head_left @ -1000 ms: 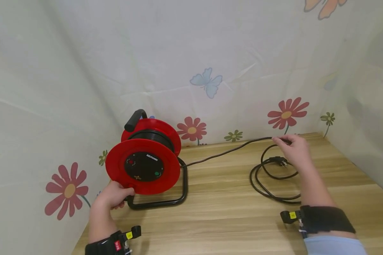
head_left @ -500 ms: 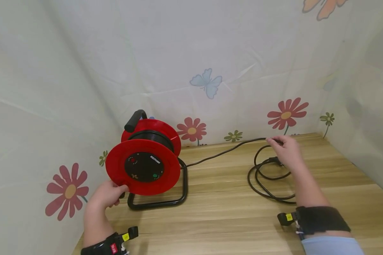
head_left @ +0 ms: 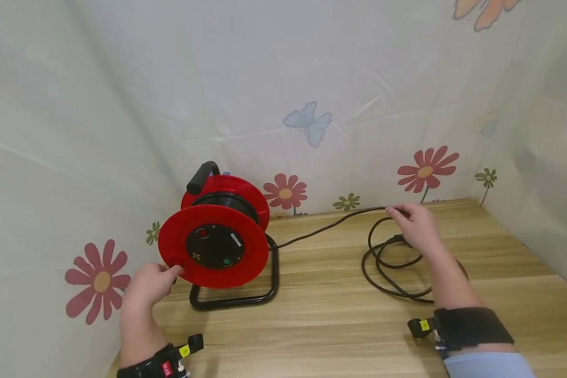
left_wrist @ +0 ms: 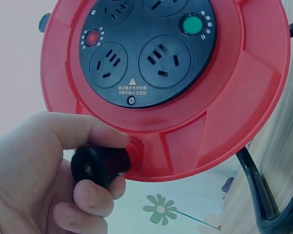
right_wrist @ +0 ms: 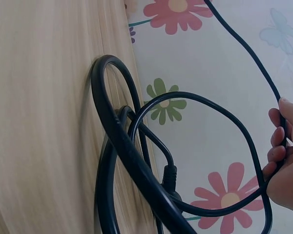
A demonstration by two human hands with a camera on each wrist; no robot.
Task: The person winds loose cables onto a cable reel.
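Observation:
A red cable reel (head_left: 214, 245) (left_wrist: 185, 92) with a black socket face stands upright in a black tube frame (head_left: 245, 299) at the table's back left. My left hand (head_left: 151, 283) (left_wrist: 44, 180) grips the black crank knob (left_wrist: 95, 165) at the reel's lower left rim. A black cable (head_left: 331, 224) (right_wrist: 132, 161) runs from the reel to the right and lies in loose loops (head_left: 387, 270) on the wood. My right hand (head_left: 416, 226) (right_wrist: 283, 165) pinches the cable just above those loops. The plug (right_wrist: 170, 178) lies among the loops.
The wooden table (head_left: 340, 325) is walled on three sides by a pale flowered sheet (head_left: 283, 105). The reel's black carry handle (head_left: 200, 176) sticks up at the back. Bare wood lies between the reel and the loops and toward the front edge.
My left hand has swung the crank knob up and left round the reel's rim. My right hand and the cable it holds have slid left toward the reel, and the loops have shifted with it.

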